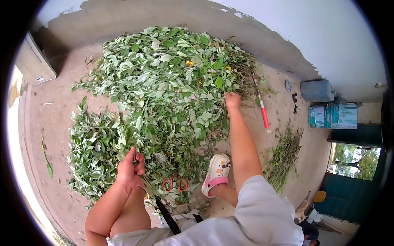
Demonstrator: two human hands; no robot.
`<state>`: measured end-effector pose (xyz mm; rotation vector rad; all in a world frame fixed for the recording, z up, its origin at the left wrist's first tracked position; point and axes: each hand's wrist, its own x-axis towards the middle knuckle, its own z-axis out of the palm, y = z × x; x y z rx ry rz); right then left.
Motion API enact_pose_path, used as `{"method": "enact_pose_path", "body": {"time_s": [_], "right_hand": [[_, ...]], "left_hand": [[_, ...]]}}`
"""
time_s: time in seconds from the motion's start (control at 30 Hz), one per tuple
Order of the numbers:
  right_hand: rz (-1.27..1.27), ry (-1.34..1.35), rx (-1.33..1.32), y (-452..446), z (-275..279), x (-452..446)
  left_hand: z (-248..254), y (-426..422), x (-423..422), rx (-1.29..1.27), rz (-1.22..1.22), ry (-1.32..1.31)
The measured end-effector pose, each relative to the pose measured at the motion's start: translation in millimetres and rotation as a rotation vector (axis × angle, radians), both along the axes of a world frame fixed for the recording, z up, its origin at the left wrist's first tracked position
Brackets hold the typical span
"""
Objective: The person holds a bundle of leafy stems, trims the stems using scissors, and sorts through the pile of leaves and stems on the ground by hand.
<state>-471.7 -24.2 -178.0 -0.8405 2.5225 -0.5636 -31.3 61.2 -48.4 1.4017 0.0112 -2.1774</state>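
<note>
One broad heap of leafy stems lies on the concrete floor, leaves mostly leftward, bare stalk ends to the right. Adjoining it, lower left: a smaller leafy pile. Sparser bundle well apart, right of the pale clog. Red-handled tool lies beside the stalk ends. Left hand: fingers wrapped round a handful of stems above the piles. Right hand: folded closed on stalks at the heap's right edge; how many, cannot tell. Orange-handled scissors rest among leaves, near the left hand. Handling, judged: stems light and springy, leaves soft, easily torn, apt to snag neighbours; best hold is low on the bare stalk.
</note>
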Motion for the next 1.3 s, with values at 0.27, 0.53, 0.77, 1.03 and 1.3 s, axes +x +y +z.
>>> {"method": "enact_pose_path", "body": {"time_s": [0.27,0.53,0.77,1.03,1.3], "right_hand": [[0.806,0.103,-0.184,65,89,139],[0.341,-0.672,-0.270,91,107,144],[0.612,-1.434,0.192,104,144,199],[0.472,-0.986,-0.279,104,136,271],[1.004,-0.622,-0.040,78,170,308]], "left_hand": [[1,2,-11,0.005,-0.050,-0.018],[2,0,-13,-0.045,-0.031,0.014],[23,-10,-15,-0.333,-0.073,0.099],[9,-13,4,-0.345,0.091,0.084],[11,-8,12,-0.335,-0.098,-0.066]]}}
